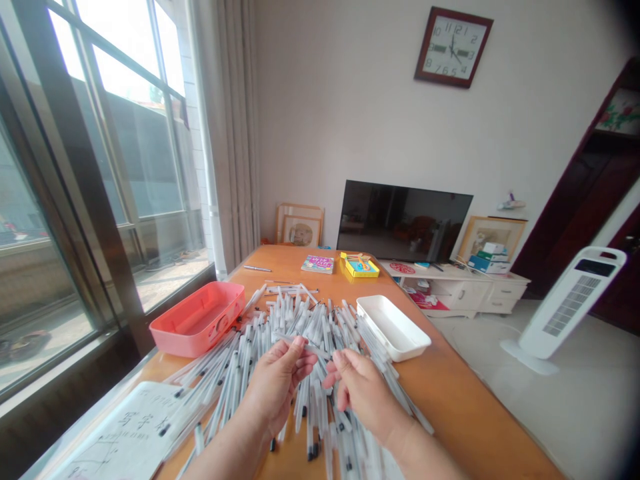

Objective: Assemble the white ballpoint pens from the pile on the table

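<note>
A big heap of white pens (pixel 300 327) with black tips covers the middle of the wooden table (pixel 450 393). Both hands hover just above the near part of the heap. My left hand (pixel 277 380) has its fingers curled and pinches one end of a single white pen (pixel 310 347). My right hand (pixel 357 387) is closed on the other end of the same pen, fingers bent. The pen lies roughly level between the two hands.
A pink tray (pixel 197 327) sits left of the heap, a white tray (pixel 393 327) to its right. A sheet of paper with writing (pixel 125 433) lies at the near left. Small books (pixel 340 265) rest at the table's far end. A window is on the left.
</note>
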A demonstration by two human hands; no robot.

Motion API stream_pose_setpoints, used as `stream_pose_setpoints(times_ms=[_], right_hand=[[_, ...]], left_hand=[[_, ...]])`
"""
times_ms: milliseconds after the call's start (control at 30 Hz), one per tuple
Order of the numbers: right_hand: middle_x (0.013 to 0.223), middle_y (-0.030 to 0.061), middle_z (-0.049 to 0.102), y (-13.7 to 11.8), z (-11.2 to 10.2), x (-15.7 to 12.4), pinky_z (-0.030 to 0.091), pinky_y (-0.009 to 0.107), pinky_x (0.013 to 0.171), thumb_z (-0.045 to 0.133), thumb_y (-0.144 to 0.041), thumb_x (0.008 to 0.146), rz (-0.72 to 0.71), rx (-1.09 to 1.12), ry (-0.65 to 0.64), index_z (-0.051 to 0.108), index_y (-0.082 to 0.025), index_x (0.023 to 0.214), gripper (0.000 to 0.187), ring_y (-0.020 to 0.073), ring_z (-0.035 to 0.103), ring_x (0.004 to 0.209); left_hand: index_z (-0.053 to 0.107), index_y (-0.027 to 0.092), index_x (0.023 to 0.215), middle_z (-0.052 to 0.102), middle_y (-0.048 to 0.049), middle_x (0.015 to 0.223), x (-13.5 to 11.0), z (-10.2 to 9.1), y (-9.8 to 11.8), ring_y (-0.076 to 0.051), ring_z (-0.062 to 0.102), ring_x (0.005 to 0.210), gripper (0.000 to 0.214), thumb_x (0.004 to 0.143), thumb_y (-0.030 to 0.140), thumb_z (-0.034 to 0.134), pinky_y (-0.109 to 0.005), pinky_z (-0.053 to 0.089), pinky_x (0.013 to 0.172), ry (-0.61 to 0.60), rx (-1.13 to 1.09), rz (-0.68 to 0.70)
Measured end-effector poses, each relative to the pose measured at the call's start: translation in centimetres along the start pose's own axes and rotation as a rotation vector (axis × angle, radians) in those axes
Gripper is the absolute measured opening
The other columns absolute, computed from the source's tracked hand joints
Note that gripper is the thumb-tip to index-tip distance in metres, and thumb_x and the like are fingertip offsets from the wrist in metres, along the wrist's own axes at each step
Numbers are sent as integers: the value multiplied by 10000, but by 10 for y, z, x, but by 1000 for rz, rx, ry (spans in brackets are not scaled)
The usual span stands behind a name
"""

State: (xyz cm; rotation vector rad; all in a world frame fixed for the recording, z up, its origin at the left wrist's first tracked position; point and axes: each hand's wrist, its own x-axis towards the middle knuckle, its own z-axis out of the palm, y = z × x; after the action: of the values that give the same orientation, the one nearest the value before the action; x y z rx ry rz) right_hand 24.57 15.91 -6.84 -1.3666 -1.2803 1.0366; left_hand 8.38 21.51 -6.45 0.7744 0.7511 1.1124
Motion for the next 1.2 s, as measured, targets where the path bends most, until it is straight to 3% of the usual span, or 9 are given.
stream_pose_setpoints(times_ms=[133,233,367,567,700,867,1100,1200], right_hand=[[710,-24,625,1,0,0,397,221,517,500,-459,956,-121,-102,32,569,-189,856,296,98,535,496],[655,-37,577,2,0,-2,385,229,545,522,-364,942,-251,-295,111,587,-201,870,190,125,548,561],[734,-3,632,4,0,-3,371,245,600,538,-259,907,-393,-530,185,609,-202,880,95,146,561,656],[847,23,664,6,-4,-1,417,270,690,539,-218,880,-317,-659,233,612,-214,940,96,177,598,744],[1028,50,661,1,-4,-3,433,291,744,580,-294,890,-335,-701,251,626,-233,1087,212,188,601,793],[845,17,647,-6,-6,-5,408,258,735,467,-296,974,-384,-718,175,642,-231,853,222,173,597,799],[833,20,652,1,-22,3,346,260,720,496,-244,933,-339,-918,285,606,-211,783,189,173,596,823],[818,23,663,5,-28,6,308,269,656,512,-279,923,-259,-984,318,611,-211,761,201,170,595,776]], left_hand=[[638,139,875,686,-64,781,1,0,-1,-129,673,716,263,782,339,782,-204,543,665,24,4,0],[613,146,817,677,-49,765,0,2,0,-115,660,688,298,755,368,802,-194,532,640,58,13,-5],[591,150,786,664,-33,731,0,0,3,-96,634,645,365,732,438,808,-176,502,594,137,35,10],[586,151,785,663,-20,722,2,-2,6,-98,634,644,433,687,502,820,-199,502,628,184,25,43],[576,152,756,669,-24,726,0,1,3,-110,645,662,420,681,482,826,-214,500,643,158,59,45],[578,151,768,658,-21,729,0,3,2,-112,649,673,385,707,446,818,-209,499,635,114,62,35],[578,168,834,649,-6,726,21,-21,21,-116,648,664,354,723,416,805,-233,527,660,346,-94,288],[594,161,851,641,-1,700,26,-31,23,-113,621,621,413,700,484,803,-239,515,633,389,-17,316]])
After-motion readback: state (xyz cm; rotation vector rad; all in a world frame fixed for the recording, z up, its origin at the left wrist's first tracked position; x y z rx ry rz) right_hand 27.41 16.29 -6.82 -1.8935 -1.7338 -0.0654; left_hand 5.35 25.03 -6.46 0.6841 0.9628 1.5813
